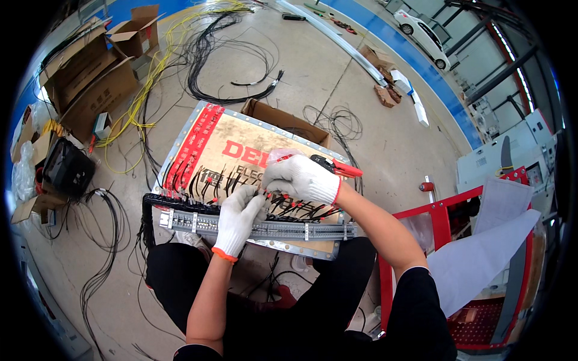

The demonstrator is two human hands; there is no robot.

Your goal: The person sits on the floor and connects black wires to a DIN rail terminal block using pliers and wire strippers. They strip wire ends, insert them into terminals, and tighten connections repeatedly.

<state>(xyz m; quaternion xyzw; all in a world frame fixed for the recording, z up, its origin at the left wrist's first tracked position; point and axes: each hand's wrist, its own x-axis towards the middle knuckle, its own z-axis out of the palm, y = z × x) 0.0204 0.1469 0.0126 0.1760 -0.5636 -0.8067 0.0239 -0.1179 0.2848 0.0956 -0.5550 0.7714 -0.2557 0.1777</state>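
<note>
A metal panel covered with printed cardboard (235, 150) lies across my lap. Along its near edge runs a grey terminal strip (265, 229) with several black wires (198, 183) fanning into it. My left hand (239, 218), in a white glove, pinches a wire end just above the strip. My right hand (301, 178), also gloved, holds a red-handled crimping tool (337, 167) right next to the left hand's fingertips. Small red sleeves sit on the wire ends near both hands.
Loose black and yellow cables (198, 54) sprawl over the concrete floor ahead. Open cardboard boxes (90, 72) stand at the far left, a black case (66, 169) beside them. A red cart (481, 240) with white paper sheets stands at my right.
</note>
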